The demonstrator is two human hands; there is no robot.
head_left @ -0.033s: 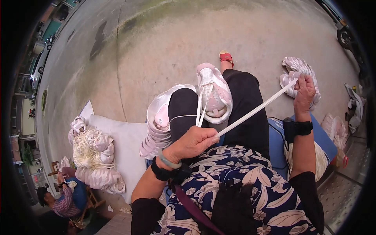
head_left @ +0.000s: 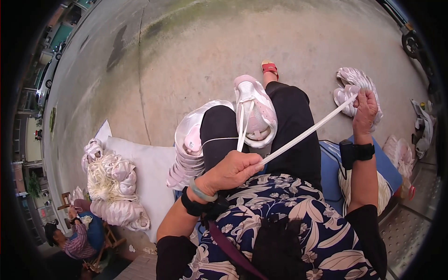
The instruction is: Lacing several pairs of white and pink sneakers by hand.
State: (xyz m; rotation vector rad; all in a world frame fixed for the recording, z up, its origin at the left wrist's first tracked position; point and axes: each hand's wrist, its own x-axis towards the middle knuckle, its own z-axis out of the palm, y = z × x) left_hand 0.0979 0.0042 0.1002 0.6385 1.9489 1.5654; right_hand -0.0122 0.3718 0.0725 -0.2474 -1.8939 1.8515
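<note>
Between my knees sits a pink and white shoe [head_left: 255,112], toe pointing away from me. A white shoelace [head_left: 310,132] rises from its tongue area to my left hand [head_left: 234,171], which is closed around it in front of my belly. From there the lace runs taut, up and to the right, to my right hand [head_left: 366,109], whose fingers pinch its far end. Against my left thigh leans a nested stack of pink and white shoe uppers [head_left: 184,161].
Bundled uppers and cream laces [head_left: 109,179] lie on a white sheet [head_left: 156,179] at left. More uppers [head_left: 361,93] rest on the concrete at right, beyond a blue seat or cushion [head_left: 329,163]. A seated person [head_left: 77,240] is at far left; a wheel [head_left: 410,44] stands far right.
Both hands have shifted slightly to the right, the right one also a little lower. The two lace strands leaving the shoe now lie closer together. The shoe stays in place.
</note>
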